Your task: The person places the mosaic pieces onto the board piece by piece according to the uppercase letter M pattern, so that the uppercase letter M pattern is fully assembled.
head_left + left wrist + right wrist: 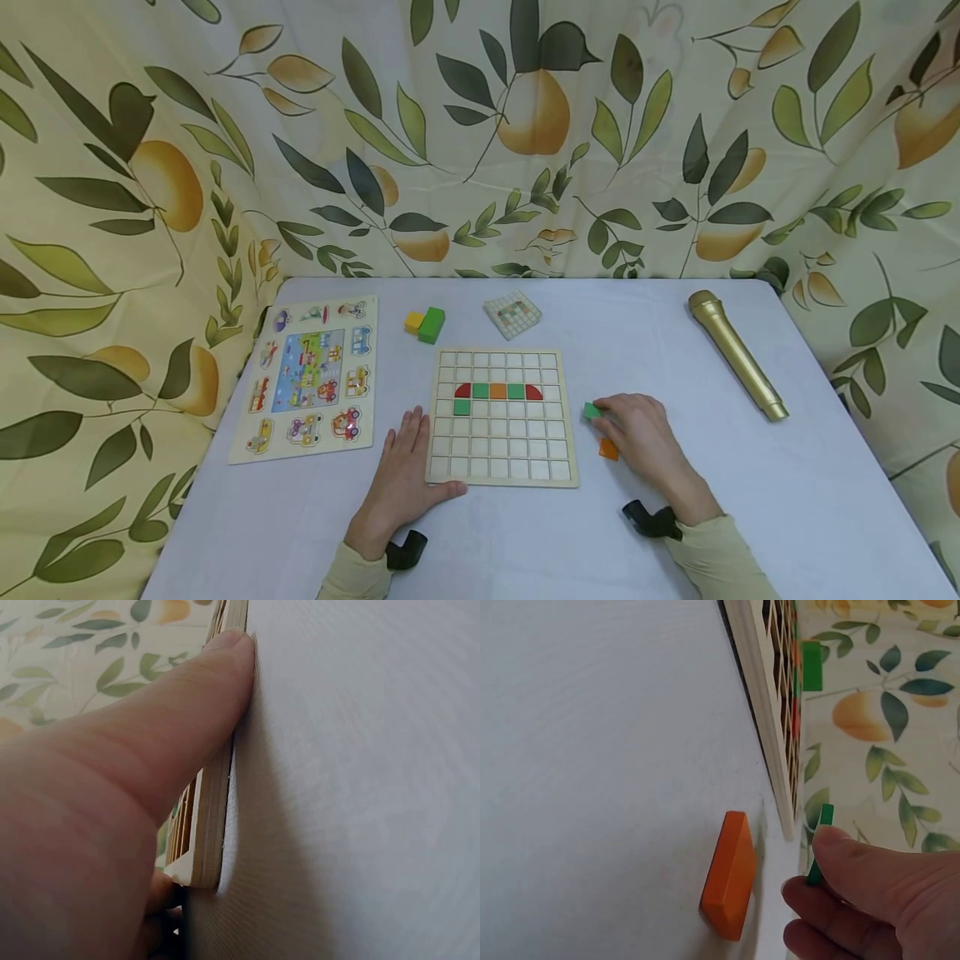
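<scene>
Here, the right hand (641,435) pinches a thin, flat green tile (591,411); the left hand (402,477) lies straight-fingered.

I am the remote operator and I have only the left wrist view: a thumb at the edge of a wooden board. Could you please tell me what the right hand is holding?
Observer: The right hand pinches a green tile between thumb and fingers.
Operator: Thank you. Is any other loose tile lying near this hand?
Observer: Yes, an orange tile lies on the table, close to it.
Operator: And which tiles are on the board, please?
Observer: The board has a row of five tiles, red, green, orange, green, red, with another green one just below the left red.
</scene>
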`<state>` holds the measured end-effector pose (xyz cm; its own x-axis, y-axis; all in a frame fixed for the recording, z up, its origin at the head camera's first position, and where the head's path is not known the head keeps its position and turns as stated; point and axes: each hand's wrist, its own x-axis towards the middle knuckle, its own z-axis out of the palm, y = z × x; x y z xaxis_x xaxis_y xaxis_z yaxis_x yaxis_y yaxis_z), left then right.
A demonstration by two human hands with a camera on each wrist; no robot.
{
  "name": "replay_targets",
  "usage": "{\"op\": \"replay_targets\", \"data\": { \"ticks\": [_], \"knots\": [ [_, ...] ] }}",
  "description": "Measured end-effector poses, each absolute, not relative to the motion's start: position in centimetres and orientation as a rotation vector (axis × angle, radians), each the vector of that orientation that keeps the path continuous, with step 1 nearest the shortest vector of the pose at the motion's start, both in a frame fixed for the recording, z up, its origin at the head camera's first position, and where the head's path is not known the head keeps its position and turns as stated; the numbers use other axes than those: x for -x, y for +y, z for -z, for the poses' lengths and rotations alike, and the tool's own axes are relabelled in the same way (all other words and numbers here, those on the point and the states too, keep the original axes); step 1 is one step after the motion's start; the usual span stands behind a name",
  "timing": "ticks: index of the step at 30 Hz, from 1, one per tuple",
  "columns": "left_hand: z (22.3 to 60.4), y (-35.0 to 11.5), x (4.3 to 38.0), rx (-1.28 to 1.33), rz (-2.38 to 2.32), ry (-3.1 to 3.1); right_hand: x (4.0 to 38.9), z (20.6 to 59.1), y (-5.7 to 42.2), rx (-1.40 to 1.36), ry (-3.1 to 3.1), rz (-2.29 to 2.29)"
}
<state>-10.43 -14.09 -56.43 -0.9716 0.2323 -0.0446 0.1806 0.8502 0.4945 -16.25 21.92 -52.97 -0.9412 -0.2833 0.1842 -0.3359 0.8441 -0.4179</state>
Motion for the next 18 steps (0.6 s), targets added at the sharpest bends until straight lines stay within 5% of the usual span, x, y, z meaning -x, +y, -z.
{"op": "replay_targets", "data": {
  "ticks": [18],
  "knots": [
    [56.3, -14.0, 10.4, -0.329, -0.75, 2.919, 17.3, 52.3, 19.1, -0.629, -2.877, -0.717]
  ]
}}
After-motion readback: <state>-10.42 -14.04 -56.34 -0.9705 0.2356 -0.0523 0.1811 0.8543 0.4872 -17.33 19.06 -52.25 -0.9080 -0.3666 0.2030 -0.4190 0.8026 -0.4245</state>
